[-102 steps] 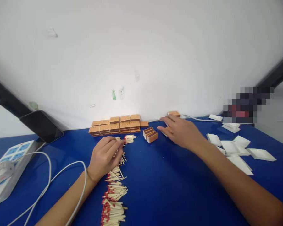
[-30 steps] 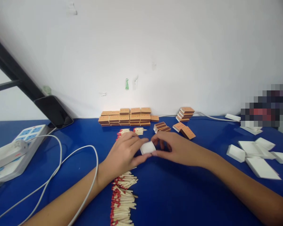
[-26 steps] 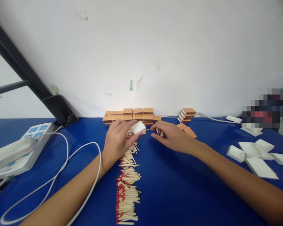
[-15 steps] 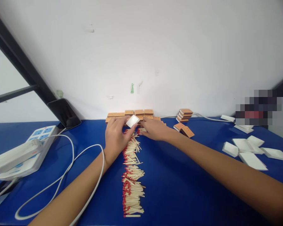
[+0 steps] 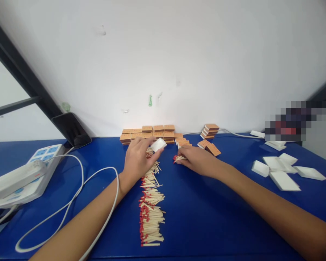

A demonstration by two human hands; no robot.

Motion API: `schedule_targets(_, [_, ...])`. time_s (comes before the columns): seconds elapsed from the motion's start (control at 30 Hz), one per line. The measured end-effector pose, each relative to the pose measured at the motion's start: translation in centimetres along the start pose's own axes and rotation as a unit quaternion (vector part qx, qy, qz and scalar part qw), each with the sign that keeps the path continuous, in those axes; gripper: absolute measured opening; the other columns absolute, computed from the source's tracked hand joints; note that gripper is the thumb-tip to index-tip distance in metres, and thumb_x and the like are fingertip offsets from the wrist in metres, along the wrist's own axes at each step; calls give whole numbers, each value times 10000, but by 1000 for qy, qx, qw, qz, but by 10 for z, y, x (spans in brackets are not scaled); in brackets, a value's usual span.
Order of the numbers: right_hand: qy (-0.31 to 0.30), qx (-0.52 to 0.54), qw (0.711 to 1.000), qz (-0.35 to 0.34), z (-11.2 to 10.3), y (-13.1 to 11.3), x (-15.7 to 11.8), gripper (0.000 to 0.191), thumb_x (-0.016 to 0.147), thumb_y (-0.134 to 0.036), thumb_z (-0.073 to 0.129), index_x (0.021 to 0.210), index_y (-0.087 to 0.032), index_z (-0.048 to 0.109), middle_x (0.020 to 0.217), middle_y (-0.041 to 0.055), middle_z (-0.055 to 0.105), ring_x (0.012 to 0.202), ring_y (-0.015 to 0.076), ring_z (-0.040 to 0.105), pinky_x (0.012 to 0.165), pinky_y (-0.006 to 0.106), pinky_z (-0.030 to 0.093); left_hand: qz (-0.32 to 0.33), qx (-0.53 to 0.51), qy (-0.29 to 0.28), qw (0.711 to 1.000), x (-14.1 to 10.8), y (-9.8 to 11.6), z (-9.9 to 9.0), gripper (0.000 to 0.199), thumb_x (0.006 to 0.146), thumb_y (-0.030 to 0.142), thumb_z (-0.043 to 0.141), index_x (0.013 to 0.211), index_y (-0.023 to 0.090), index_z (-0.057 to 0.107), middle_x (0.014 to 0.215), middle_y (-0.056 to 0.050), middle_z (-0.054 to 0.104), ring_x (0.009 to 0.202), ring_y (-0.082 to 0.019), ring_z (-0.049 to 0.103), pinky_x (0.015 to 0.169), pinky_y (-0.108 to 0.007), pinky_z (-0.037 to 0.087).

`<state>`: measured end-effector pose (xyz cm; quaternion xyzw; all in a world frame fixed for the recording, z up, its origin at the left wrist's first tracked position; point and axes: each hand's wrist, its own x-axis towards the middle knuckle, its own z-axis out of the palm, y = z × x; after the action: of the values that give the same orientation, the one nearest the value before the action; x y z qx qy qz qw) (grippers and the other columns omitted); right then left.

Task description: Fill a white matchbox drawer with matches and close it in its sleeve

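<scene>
My left hand (image 5: 138,156) pinches a small white matchbox tray (image 5: 159,145) between thumb and fingers, over the far end of a long row of matches (image 5: 152,217). The loose matches lie side by side with their red heads to the left. To the right of the row, my right hand (image 5: 197,159) is closed on a small bunch of matches (image 5: 179,158), red heads pointing left. Just behind that hand lie a few orange matchbox sleeves (image 5: 183,141), partly hidden by its fingers.
Orange matchboxes (image 5: 137,136) are stacked along the wall, with a smaller stack (image 5: 210,131) and two loose ones (image 5: 212,149) rightward. Several white trays (image 5: 284,180) lie at right. A power strip (image 5: 40,174), white cable (image 5: 67,214) and dark phone-like device (image 5: 72,129) occupy the left.
My right hand has moved right and nearer, away from the row, with a bunch of matches in it. The white tray in my left hand has shifted slightly right and lower.
</scene>
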<state>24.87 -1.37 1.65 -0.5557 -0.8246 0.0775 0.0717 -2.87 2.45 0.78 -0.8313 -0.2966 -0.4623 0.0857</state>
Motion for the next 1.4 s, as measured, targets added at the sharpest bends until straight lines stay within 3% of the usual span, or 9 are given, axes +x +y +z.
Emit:
schedule_targets(0.1, [17, 22, 1000, 3, -5, 15, -22, 152, 1109, -343, 655, 1088, -220, 742, 1119, 118, 799, 1020, 278, 766, 887, 415, 595, 47, -23, -47, 998, -4, 6, 2, 376, 1095, 439, 772, 1364, 180, 722, 1092, -93, 835, 996, -267, 750, 911, -434, 614])
schedule_targets(0.3, [43, 73, 996, -30, -16, 28, -36, 223, 1084, -436, 682, 1202, -259, 750, 1128, 95, 785, 1022, 282, 728, 881, 395, 554, 86, -55, -115, 988, -8, 16, 1, 378, 1103, 472, 766, 1342, 183, 719, 1127, -111, 848, 986, -267, 776, 897, -439, 622])
schedule_targets(0.43, [55, 89, 993, -56, -11, 29, -35, 154, 1100, -365, 641, 1072, -256, 746, 1097, 88, 792, 967, 257, 730, 834, 371, 534, 114, -77, -155, 978, -6, 23, -2, 454, 1062, 533, 791, 1338, 182, 707, 996, -71, 819, 906, -252, 761, 837, -412, 613])
schedule_targets(0.6, [95, 82, 990, -64, -2, 31, -34, 206, 1128, -350, 586, 999, -249, 711, 1042, 85, 783, 892, 246, 723, 783, 379, 518, 113, -101, -170, 974, -7, 25, -3, 502, 1042, 569, 784, 1325, 160, 717, 1015, -90, 821, 970, -271, 777, 847, -413, 633])
schedule_targets(0.77, [136, 58, 986, -82, -3, 38, -34, 243, 1143, -371, 595, 975, -255, 727, 1000, 81, 781, 917, 258, 724, 816, 390, 521, 97, -82, -197, 972, -6, 26, -3, 602, 1000, 595, 846, 1330, 103, 738, 1121, -140, 828, 1088, -336, 754, 957, -512, 640])
schedule_targets(0.87, [153, 34, 983, -99, -4, 41, -34, 294, 1162, -415, 578, 971, -259, 737, 978, 73, 789, 896, 252, 727, 810, 394, 526, 81, -78, -202, 973, -3, 29, -6, 481, 1020, 514, 855, 1266, 109, 770, 1178, -148, 826, 1153, -357, 741, 1021, -555, 620])
schedule_targets(1.03, [162, 12, 981, -110, -6, 40, -35, 406, 1187, -505, 517, 956, -260, 743, 958, 74, 795, 878, 246, 737, 801, 392, 525, 81, -95, -226, 966, -3, 32, -6, 298, 1022, 388, 853, 1170, 135, 803, 1161, -125, 830, 1157, -334, 740, 1037, -521, 626])
schedule_targets(1.4, [191, -22, 975, -112, -6, 34, -37, 355, 1174, -364, 527, 926, -250, 755, 890, 57, 756, 836, 235, 705, 764, 369, 499, 71, -93, -211, 970, -8, 30, -2, 303, 1061, 353, 803, 1255, 125, 762, 1120, -127, 826, 1117, -331, 742, 984, -510, 647])
